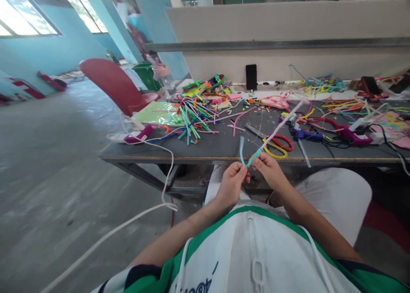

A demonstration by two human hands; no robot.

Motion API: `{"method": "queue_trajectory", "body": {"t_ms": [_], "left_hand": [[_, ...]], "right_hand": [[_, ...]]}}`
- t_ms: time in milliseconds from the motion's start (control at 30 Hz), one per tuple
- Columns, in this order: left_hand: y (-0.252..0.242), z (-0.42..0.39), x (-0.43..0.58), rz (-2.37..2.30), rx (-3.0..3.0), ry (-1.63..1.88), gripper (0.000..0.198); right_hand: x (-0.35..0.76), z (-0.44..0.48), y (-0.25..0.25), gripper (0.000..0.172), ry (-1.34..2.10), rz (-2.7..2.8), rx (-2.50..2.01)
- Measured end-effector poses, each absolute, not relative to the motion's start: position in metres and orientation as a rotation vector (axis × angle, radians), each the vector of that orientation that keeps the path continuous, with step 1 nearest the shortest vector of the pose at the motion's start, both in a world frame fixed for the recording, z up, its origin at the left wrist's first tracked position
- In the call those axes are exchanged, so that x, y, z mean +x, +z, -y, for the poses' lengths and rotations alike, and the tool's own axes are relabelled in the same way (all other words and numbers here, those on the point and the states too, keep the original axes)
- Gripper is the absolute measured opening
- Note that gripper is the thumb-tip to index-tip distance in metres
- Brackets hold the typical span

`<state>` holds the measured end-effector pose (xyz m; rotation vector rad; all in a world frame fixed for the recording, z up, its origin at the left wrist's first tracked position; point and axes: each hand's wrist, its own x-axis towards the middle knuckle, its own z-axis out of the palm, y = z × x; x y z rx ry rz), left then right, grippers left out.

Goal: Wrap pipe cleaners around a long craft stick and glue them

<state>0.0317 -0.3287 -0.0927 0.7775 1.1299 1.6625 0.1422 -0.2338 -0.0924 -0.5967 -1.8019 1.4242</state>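
Note:
My left hand point(233, 181) and my right hand point(267, 168) are close together just off the table's front edge. Both pinch the lower end of a fuzzy stick point(282, 124), pink along most of its length and green near my fingers. It looks like a pipe cleaner and slants up to the right over the table. From my left fingers a short light-blue strip point(241, 148) stands up. Its lower end is hidden in the grip. Just beyond my right hand lie scissors point(279, 147) with red and yellow handles.
A dark table point(208, 150) carries a pile of coloured sticks point(195, 118), a blue glue gun point(306, 134), a purple power strip point(355, 135) and a black phone point(251, 77). A white cable point(169, 177) hangs over the left side. A red chair point(112, 81) stands beyond.

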Motion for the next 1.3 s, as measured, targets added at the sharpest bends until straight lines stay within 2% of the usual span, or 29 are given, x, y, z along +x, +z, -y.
{"method": "queue_trajectory", "body": {"t_ms": [200, 333, 500, 667, 800, 967, 1300], "left_hand": [[-0.09, 0.33, 0.025, -1.64, 1.185, 1.715, 0.02], [-0.094, 0.329, 0.022, -1.632, 1.282, 1.779, 0.014], [-0.096, 0.331, 0.023, -1.564, 1.36, 1.766, 0.01], [-0.097, 0.333, 0.023, -1.538, 1.358, 1.782, 0.004], [-0.097, 0.334, 0.021, -1.515, 1.368, 1.738, 0.015], [-0.094, 0.337, 0.019, -1.584, 1.462, 1.74, 0.017], [-0.096, 0.334, 0.017, -1.7, 1.649, 1.732, 0.008]], "right_hand": [[0.14, 0.237, -0.092, 0.031, 1.308, 1.798, -0.74], [0.136, 0.24, -0.096, 0.034, 1.436, 1.698, -0.804], [0.13, 0.245, -0.099, 0.028, 1.665, 1.48, -0.818], [0.133, 0.25, -0.092, 0.022, 1.496, 1.531, -0.803], [0.138, 0.254, -0.083, 0.018, 1.289, 1.639, -0.897], [0.138, 0.259, -0.08, 0.017, 1.271, 1.63, -0.875], [0.138, 0.261, -0.083, 0.014, 1.183, 1.727, -0.824]]}}
